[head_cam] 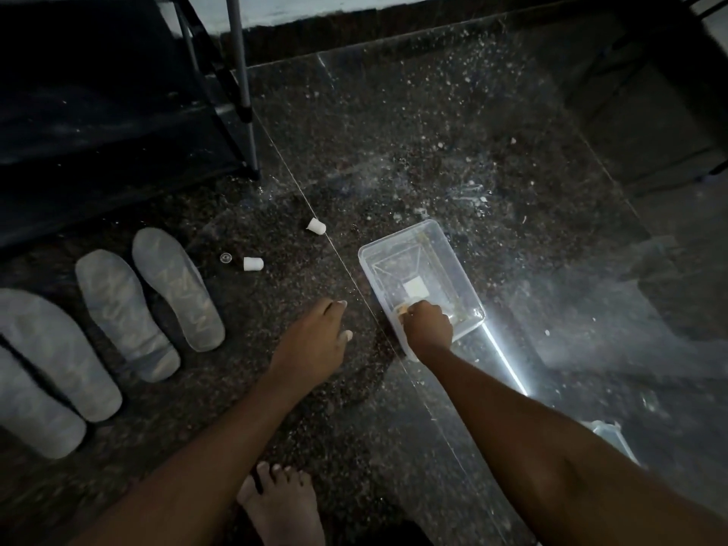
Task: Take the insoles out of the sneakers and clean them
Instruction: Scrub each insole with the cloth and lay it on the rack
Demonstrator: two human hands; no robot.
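Insoles (177, 289), 4 flat grey shapes, lie left of the clear rectangular plastic tub (394, 240). Inside it the right hand (427, 323) grips a tan object (402, 311); just left of the tub, the left hand (315, 333) is relaxed, holding nothing.

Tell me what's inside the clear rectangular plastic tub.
In the clear tub, a white square patch shows at the bottom; the right hand grips a tan object, mostly covered by that hand.

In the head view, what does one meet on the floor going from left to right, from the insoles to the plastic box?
Four grey insoles → small round cap → white cap → left hand → clear plastic box, where the right hand grips a tan object.
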